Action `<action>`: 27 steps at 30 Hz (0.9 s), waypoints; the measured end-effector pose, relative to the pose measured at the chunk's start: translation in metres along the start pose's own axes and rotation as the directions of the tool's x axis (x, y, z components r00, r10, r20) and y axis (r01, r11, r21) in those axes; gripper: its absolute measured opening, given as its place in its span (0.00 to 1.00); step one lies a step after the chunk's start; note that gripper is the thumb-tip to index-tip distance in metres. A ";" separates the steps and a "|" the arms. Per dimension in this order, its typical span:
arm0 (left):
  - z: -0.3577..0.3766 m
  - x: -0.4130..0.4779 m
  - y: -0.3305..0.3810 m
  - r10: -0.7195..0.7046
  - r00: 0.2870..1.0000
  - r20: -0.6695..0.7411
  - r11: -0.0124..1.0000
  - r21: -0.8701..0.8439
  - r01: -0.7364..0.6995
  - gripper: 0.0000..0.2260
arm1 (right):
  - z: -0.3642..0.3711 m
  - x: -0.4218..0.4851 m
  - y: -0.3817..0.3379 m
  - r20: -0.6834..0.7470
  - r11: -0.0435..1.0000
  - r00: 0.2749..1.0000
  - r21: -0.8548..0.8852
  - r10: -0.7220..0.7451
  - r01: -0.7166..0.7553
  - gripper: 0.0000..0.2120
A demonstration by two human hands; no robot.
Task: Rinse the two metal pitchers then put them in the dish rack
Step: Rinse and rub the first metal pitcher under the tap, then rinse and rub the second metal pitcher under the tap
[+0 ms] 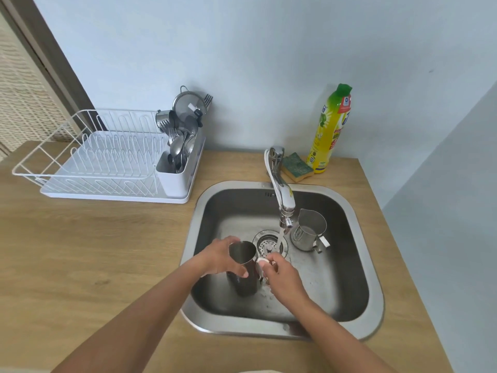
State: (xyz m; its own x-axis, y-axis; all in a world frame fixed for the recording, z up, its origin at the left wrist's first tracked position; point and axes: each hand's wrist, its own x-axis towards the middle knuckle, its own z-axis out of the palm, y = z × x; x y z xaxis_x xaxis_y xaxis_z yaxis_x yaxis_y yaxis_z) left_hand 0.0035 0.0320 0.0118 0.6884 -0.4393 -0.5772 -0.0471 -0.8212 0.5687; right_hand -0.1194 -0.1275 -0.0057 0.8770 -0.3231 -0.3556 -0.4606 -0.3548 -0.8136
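Far left on the wooden counter, the white wire dish rack has no pitchers in it, so I'd say we're on rinse number one. The left hand is wrapped round the upper body of the tall dark steel pitcher, thumb across the front just under the rim, mouth facing up. The right hand sits against its handle side, fingers curled, and looks to be pinching the handle. The pitcher is just left of the thin water stream, not under it. I'd slide it right till the mouth catches the flow, then swirl and dump. The shiny spouted steel pitcher stands upright in the sink, right of the tap, no hand on it.
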 end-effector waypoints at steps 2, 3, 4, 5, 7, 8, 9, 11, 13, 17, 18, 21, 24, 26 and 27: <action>0.002 0.000 0.002 0.009 0.998 -0.062 0.996 0.088 -0.004 0.46 | -0.002 0.004 -0.001 0.006 1.000 1.000 0.021 0.007 -0.008 0.04; 0.004 0.000 0.004 0.007 0.996 -0.085 0.993 0.115 0.003 0.47 | -0.003 0.006 0.000 0.005 1.000 1.000 0.015 0.017 -0.017 0.05; 0.005 0.002 0.006 0.008 0.994 -0.109 0.991 0.137 0.007 0.47 | -0.006 0.009 0.002 -0.001 1.000 1.000 0.000 0.026 -0.026 0.06; 0.005 0.005 0.007 0.006 0.991 -0.132 0.988 0.153 0.014 0.47 | -0.010 0.012 0.003 -0.022 0.999 0.999 -0.020 0.033 -0.034 0.07; 0.005 0.012 0.008 -0.003 0.983 -0.183 0.985 0.168 0.034 0.47 | -0.023 0.018 0.008 -0.123 0.996 0.991 -0.061 0.052 -0.059 0.05; 0.004 0.016 0.008 -0.017 0.978 -0.207 0.985 0.163 0.052 0.47 | -0.032 0.022 0.011 -0.206 0.995 0.977 -0.072 0.057 -0.073 0.04; 0.003 0.021 0.008 -0.036 0.972 -0.232 0.985 0.157 0.074 0.47 | -0.041 0.026 0.015 -0.292 0.994 0.954 -0.070 0.063 -0.087 0.04; 0.000 0.032 0.010 -0.070 0.955 -0.287 0.981 0.154 0.118 0.47 | -0.060 0.032 0.023 -0.412 0.989 0.903 -0.031 0.120 -0.146 0.10; -0.003 0.043 0.014 -0.097 0.935 -0.340 0.975 0.158 0.158 0.47 | -0.074 0.040 0.029 -0.436 0.968 0.869 0.019 0.234 -0.251 0.21; -0.009 0.065 0.023 -0.099 0.895 -0.434 0.957 0.206 0.206 0.46 | -0.086 0.058 0.038 -0.299 0.926 0.878 0.064 0.374 -0.373 0.31; -0.010 0.071 0.025 -0.091 0.888 -0.451 0.951 0.226 0.212 0.46 | -0.087 0.063 0.042 -0.269 0.923 0.884 0.077 0.384 -0.377 0.30; -0.014 0.085 0.032 -0.068 0.876 -0.478 0.931 0.286 0.228 0.44 | -0.088 0.072 0.053 -0.244 0.927 0.894 0.101 0.375 -0.361 0.23; -0.015 0.095 0.038 -0.041 0.862 -0.505 0.912 0.334 0.240 0.43 | -0.090 0.080 0.060 -0.291 0.940 0.894 0.114 0.342 -0.323 0.15; -0.014 0.098 0.042 -0.027 0.857 -0.514 0.906 0.349 0.238 0.43 | -0.091 0.082 0.061 -0.295 0.939 0.893 0.153 0.341 -0.308 0.12; -0.012 0.099 0.043 -0.019 0.860 -0.511 0.905 0.357 0.232 0.43 | -0.091 0.083 0.064 -0.286 0.935 0.894 0.186 0.346 -0.302 0.10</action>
State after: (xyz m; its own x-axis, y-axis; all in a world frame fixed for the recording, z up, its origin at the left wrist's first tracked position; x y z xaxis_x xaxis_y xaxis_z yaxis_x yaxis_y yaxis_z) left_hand 0.0785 -0.0421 -0.0136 0.9622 -0.1762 -0.2075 -0.1415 -0.9749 0.1717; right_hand -0.0885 -0.2564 -0.0450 0.5852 -0.6627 -0.4674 -0.6704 -0.0711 -0.7386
